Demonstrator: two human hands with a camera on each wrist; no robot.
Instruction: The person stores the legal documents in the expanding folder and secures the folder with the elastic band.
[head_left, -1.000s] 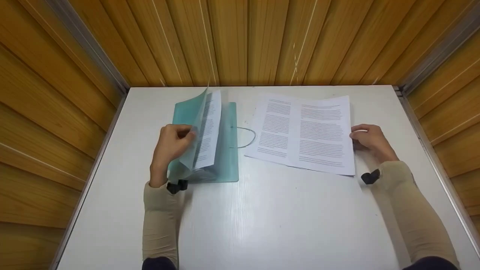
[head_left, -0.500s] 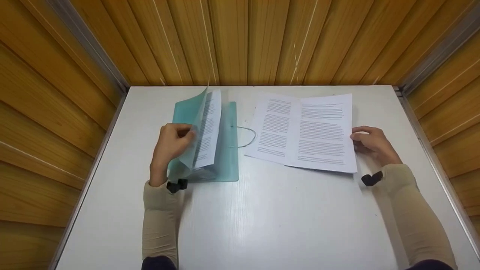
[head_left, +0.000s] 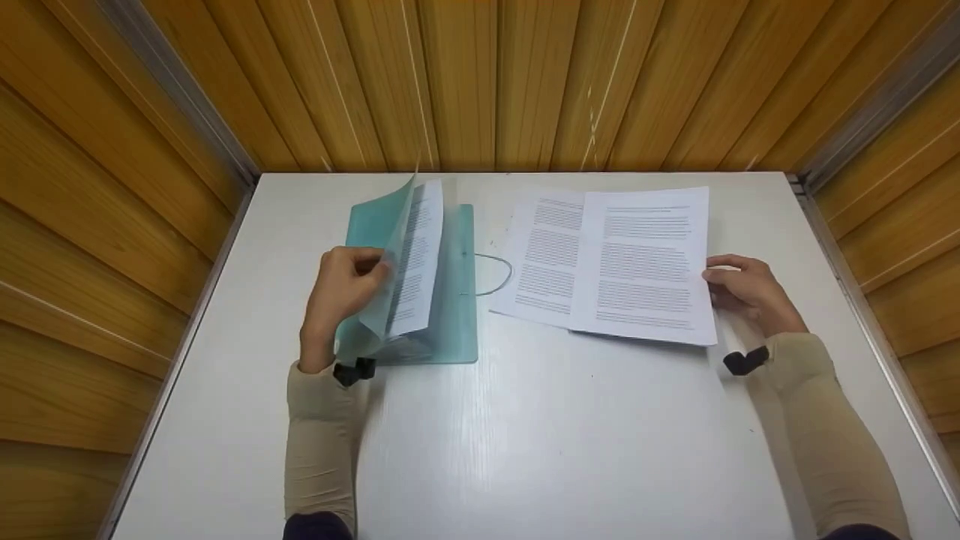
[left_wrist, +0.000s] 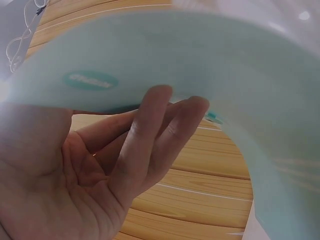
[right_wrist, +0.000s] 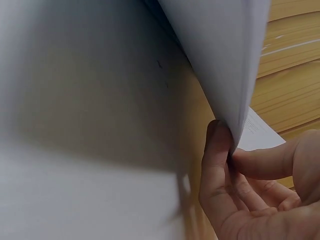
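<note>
A teal plastic folder [head_left: 459,330] lies left of the table's middle, its translucent cover [left_wrist: 150,55] raised and bent. My left hand [head_left: 339,296] pinches that cover; in the left wrist view the thumb is hidden behind the plastic. Printed sheets [head_left: 417,270] stand tilted inside the folder. On the right, my right hand [head_left: 750,291] pinches the right edge of printed paper sheets [head_left: 646,262], between thumb and fingers in the right wrist view. Their right side is lifted off the table. Another printed page [head_left: 550,255] shows to their left, flat on the table.
A thin elastic cord [head_left: 511,271] loops out from the folder's right edge toward the pages. The white table [head_left: 555,442] is bounded by wood-patterned panels [head_left: 495,82] at the back and both sides.
My right hand has shifted slightly right, drawing the upper sheets rightward and raising them, so their left edge now shows over the page beneath. The left hand and folder have stayed still.
</note>
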